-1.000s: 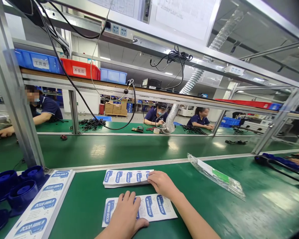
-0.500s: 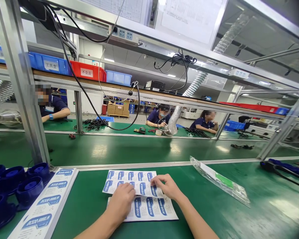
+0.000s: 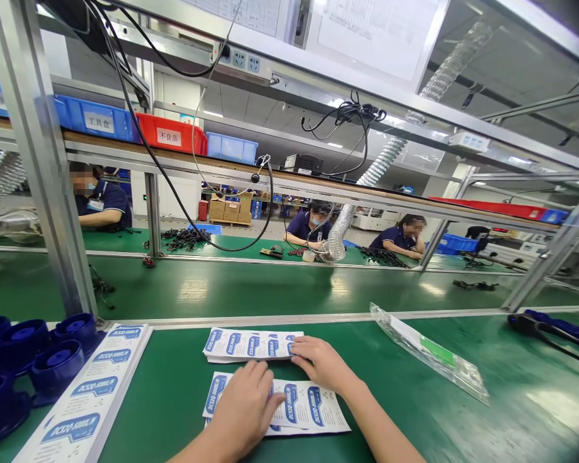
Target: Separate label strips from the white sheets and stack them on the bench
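Since half a second ago, both hands have lowered a white sheet of blue labels (image 3: 303, 405) onto the near pile on the green worktop (image 3: 415, 411), left hand (image 3: 244, 411) flat upon it, right hand (image 3: 321, 363) open-fingered by the far stack (image 3: 248, 344); squaring edges seems next.

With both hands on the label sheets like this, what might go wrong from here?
The left hand lies flat on the near label sheets, which look slightly offset, so they may slide further askew. The right hand touches the edge of the far stack; a nudge might fan it out. The clear bag lies close to the right forearm and might get swept.
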`<control>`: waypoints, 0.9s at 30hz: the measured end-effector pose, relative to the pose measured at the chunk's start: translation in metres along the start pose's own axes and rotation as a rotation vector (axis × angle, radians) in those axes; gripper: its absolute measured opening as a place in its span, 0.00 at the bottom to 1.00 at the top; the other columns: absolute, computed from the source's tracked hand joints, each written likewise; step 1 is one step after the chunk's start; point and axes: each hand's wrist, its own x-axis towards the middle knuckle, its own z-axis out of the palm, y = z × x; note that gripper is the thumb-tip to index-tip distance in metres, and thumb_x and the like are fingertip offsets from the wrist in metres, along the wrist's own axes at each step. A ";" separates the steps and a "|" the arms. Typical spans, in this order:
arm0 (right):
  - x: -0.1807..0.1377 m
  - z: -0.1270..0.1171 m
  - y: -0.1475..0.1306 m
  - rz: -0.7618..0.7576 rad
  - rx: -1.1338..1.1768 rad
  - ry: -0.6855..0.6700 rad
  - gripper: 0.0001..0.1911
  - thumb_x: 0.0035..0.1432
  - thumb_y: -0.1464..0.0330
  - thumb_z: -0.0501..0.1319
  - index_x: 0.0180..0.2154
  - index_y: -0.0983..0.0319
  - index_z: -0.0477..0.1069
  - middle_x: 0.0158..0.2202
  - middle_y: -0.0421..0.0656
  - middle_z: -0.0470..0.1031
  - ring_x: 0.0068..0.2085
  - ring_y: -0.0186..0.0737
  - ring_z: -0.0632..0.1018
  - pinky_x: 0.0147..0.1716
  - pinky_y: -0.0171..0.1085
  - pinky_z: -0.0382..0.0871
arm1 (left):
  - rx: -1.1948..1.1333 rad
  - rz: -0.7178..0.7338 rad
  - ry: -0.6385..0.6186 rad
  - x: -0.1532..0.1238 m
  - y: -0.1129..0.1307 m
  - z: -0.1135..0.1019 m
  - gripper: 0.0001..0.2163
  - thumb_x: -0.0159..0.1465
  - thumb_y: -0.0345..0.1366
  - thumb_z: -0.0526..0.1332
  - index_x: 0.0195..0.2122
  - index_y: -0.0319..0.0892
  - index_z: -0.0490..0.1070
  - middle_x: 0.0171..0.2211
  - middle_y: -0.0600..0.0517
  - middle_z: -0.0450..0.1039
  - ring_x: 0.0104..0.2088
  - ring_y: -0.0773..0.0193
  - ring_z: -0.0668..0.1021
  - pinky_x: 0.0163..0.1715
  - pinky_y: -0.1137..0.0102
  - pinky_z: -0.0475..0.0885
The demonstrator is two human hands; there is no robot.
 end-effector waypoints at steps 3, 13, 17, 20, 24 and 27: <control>-0.001 0.004 0.003 -0.042 -0.004 0.055 0.13 0.72 0.69 0.57 0.44 0.56 0.81 0.42 0.45 0.84 0.48 0.50 0.82 0.50 0.46 0.76 | 0.135 0.032 0.200 0.007 -0.021 0.000 0.16 0.71 0.37 0.59 0.58 0.37 0.69 0.58 0.37 0.72 0.57 0.42 0.74 0.53 0.49 0.74; -0.005 -0.002 -0.001 0.061 0.365 0.141 0.14 0.69 0.61 0.63 0.33 0.56 0.83 0.33 0.42 0.84 0.37 0.44 0.83 0.38 0.39 0.75 | 0.108 0.088 0.265 0.012 -0.050 0.023 0.11 0.69 0.22 0.55 0.38 0.41 0.75 0.48 0.47 0.78 0.54 0.50 0.75 0.53 0.51 0.73; -0.010 -0.002 0.013 0.223 0.580 0.142 0.27 0.75 0.57 0.51 0.32 0.60 0.83 0.34 0.46 0.84 0.39 0.47 0.84 0.41 0.43 0.78 | 0.018 0.127 0.080 0.004 -0.040 0.027 0.10 0.64 0.20 0.59 0.31 0.41 0.74 0.34 0.52 0.78 0.38 0.58 0.77 0.40 0.61 0.72; -0.011 0.001 0.020 0.271 0.392 0.195 0.17 0.71 0.56 0.59 0.46 0.58 0.83 0.48 0.48 0.83 0.52 0.54 0.81 0.53 0.51 0.76 | 0.050 0.138 -0.068 -0.002 -0.026 0.032 0.09 0.64 0.24 0.63 0.28 0.42 0.73 0.32 0.53 0.77 0.35 0.59 0.78 0.36 0.63 0.69; -0.004 0.004 0.013 0.129 0.128 0.032 0.13 0.68 0.63 0.65 0.52 0.55 0.79 0.56 0.45 0.80 0.66 0.57 0.69 0.63 0.56 0.67 | 0.096 0.151 -0.219 -0.004 -0.008 0.029 0.08 0.66 0.30 0.66 0.29 0.42 0.75 0.32 0.53 0.78 0.35 0.58 0.80 0.34 0.64 0.69; 0.001 0.004 0.003 0.038 0.018 -0.022 0.08 0.70 0.68 0.61 0.40 0.56 0.80 0.44 0.44 0.84 0.62 0.56 0.73 0.62 0.55 0.67 | 0.112 0.134 -0.295 -0.002 -0.003 0.022 0.06 0.67 0.34 0.67 0.32 0.42 0.76 0.34 0.53 0.79 0.36 0.57 0.81 0.32 0.65 0.70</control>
